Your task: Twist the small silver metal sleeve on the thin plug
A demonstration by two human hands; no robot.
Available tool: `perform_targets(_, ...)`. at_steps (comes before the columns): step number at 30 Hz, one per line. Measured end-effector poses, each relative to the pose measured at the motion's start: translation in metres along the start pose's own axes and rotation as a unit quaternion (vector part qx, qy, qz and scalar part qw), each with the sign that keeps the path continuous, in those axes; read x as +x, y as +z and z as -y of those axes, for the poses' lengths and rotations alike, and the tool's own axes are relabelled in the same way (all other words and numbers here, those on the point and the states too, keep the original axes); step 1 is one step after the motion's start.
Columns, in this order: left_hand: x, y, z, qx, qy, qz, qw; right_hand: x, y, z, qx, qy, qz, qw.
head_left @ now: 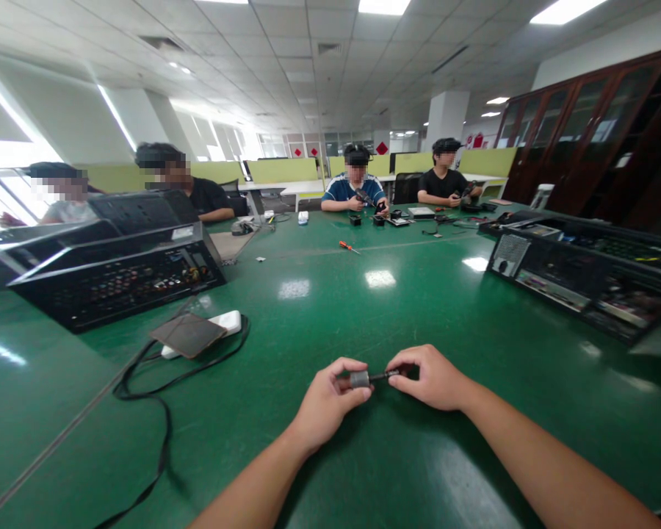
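Observation:
My left hand [330,402] is closed round a short grey cylinder [359,379], its thumb and fingers on the sides. From the cylinder's right end a thin dark rod [380,376] reaches across to my right hand [430,378]. The right thumb and fingertips pinch the rod's thicker dark end [392,373]. Cylinder and rod lie in one line, roughly level, just above the green table [358,316]. Whether the two are one piece or separate parts I cannot tell.
An opened black computer case [126,283] stands at left, another [578,268] at right. Nearer on the left, a brown flat piece [188,334] lies over a white power strip [228,321] with a black cable [168,411]. An orange screwdriver [348,247] lies farther off. Several people sit around the table.

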State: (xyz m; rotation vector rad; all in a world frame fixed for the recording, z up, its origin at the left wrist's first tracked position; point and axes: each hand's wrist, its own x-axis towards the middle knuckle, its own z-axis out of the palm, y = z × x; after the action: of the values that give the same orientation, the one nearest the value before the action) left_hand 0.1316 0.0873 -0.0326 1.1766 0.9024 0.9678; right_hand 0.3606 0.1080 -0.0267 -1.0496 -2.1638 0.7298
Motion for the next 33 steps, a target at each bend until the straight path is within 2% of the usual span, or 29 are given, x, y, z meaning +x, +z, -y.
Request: perform_targets(33,-0.001,0.002,-0.001,0.001,-0.004,-0.027,1.0,-0.001,-0.01,-0.004,-0.025,0.014,-0.008,1.0)
